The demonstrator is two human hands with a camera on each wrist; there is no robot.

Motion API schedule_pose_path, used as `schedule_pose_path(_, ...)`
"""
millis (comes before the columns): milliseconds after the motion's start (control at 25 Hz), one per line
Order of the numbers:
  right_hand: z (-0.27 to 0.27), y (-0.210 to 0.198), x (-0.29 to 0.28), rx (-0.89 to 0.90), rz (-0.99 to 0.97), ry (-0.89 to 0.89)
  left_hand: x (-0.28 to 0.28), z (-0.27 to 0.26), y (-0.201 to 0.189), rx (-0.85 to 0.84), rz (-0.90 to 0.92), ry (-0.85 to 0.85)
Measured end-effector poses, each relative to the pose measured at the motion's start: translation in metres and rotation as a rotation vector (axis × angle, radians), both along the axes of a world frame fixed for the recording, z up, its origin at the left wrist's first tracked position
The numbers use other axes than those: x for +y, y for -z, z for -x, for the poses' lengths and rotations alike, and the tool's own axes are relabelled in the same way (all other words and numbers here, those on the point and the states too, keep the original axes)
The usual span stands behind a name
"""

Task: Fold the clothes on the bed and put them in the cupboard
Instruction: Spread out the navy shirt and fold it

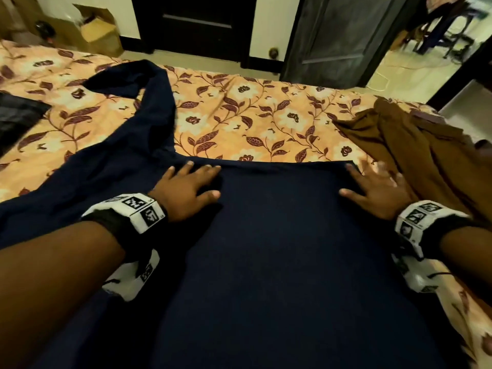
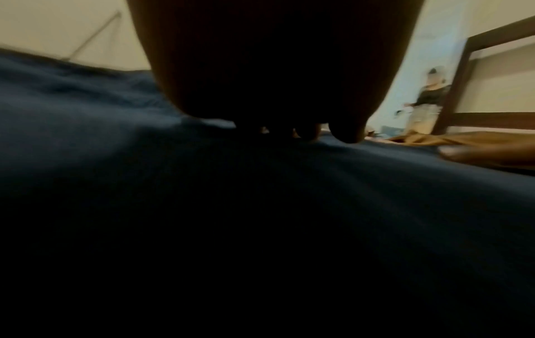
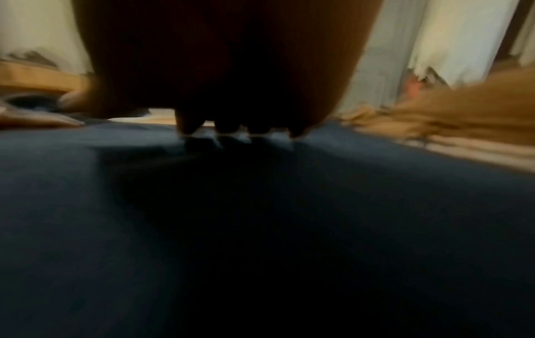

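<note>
Both hands are down flat, fingers spread, palms pressing the cloth. The left hand (image 1: 183, 191) lies near the far edge of the dark navy blue garment (image 1: 279, 262), and the right hand (image 1: 378, 193) presses that garment's far right corner, its fingers blurred and reaching just beside the rumpled brown garment (image 1: 415, 153). The navy garment lies spread smooth across the near part of the bed, one long piece of it trailing away to the far left. Under it all is the peach bedsheet with maroon leaves and flowers (image 1: 239, 121). Beyond the bed stand a dark door (image 1: 197, 25) and a cardboard box (image 1: 99, 33).
</note>
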State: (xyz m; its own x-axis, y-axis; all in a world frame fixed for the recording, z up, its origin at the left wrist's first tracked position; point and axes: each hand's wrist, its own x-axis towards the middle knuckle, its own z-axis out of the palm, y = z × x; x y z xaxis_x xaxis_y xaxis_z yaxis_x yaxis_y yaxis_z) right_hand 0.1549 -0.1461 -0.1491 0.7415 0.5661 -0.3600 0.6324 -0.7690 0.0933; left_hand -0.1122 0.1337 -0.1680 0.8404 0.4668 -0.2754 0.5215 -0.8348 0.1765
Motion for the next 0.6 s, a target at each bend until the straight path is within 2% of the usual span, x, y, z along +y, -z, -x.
schedule_pose_path(40, 0.011, 0.011, 0.013, 0.091, -0.022, -0.137, 0.005, -0.011, 0.008, 0.036, 0.057, 0.026)
schedule_pose_path(80, 0.020, 0.016, 0.026, 0.166, -0.036, -0.201, 0.015, -0.019, 0.014, 0.101, 0.062, -0.009)
schedule_pose_path(120, 0.016, 0.019, 0.037, 0.207, -0.045, -0.167, 0.032, -0.023, 0.015, 0.136, 0.045, -0.081)
schedule_pose_path(200, -0.005, 0.015, 0.035, 0.147, -0.098, 0.154, 0.052, -0.017, 0.008, 0.190, -0.072, -0.229)
schedule_pose_path(240, -0.008, 0.009, 0.030, 0.078, -0.122, 0.275, 0.047, -0.009, 0.004, 0.187, -0.197, -0.225)
schedule_pose_path(280, 0.003, 0.005, 0.028, 0.048, -0.118, 0.282, 0.028, 0.000, -0.002, 0.141, -0.279, -0.172)
schedule_pose_path(320, 0.028, 0.002, 0.030, 0.041, -0.100, 0.177, -0.004, 0.007, -0.006, 0.060, -0.255, -0.089)
schedule_pose_path(400, 0.109, 0.014, 0.041, 0.166, -0.148, -0.074, -0.093, 0.029, -0.006, -0.054, -0.048, 0.034)
schedule_pose_path(440, 0.145, 0.024, 0.038, 0.233, -0.143, -0.160, -0.127, 0.042, 0.003, -0.036, 0.048, 0.026)
schedule_pose_path(480, 0.169, 0.032, 0.025, 0.261, -0.121, -0.175, -0.144, 0.055, 0.009, -0.003, 0.075, -0.013)
schedule_pose_path(520, 0.169, 0.039, 0.001, 0.239, -0.114, -0.105, -0.141, 0.071, 0.017, 0.028, 0.082, -0.071)
schedule_pose_path(600, 0.134, 0.028, -0.058, 0.170, -0.072, 0.188, -0.105, 0.112, 0.015, 0.097, 0.102, -0.258)
